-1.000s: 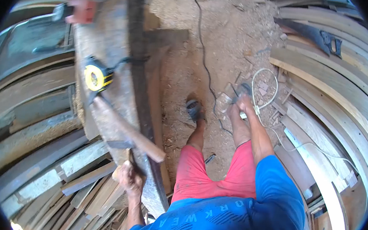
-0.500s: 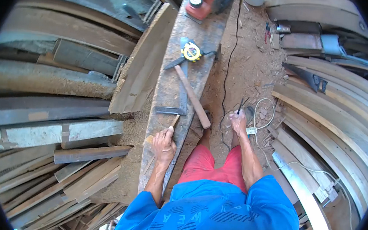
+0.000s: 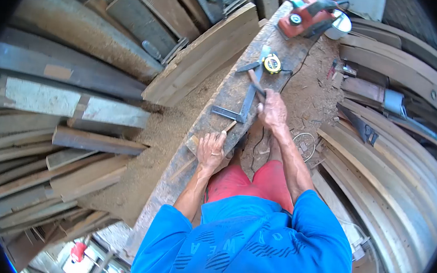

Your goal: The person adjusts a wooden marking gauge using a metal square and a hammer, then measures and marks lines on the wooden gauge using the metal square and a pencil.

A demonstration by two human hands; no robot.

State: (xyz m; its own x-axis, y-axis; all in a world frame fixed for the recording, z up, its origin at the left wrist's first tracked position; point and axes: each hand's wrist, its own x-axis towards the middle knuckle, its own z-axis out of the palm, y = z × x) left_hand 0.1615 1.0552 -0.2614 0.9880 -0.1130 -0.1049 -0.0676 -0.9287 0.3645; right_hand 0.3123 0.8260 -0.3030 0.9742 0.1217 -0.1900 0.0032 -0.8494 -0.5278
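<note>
My left hand is closed over a thin wooden strip on the worn bench plank. The strip's tip pokes out past the fingers, near the metal try square. A small wood piece lies beside that hand. My right hand is closed around a slim dark tool, whose kind I cannot tell. It is held over the wooden-handled hammer, hiding most of the handle. A yellow tape measure lies next to the hammer head.
A red electric planer stands at the bench's far end, with a white bucket beside it. Boards are stacked left and right. A handsaw rests on the right stack. Cords and wood scraps lie on the dusty floor.
My right hand has moved up and left with the dark tool, from beside my leg to over the hammer handle. My left hand stays on the strip. The view has turned.
</note>
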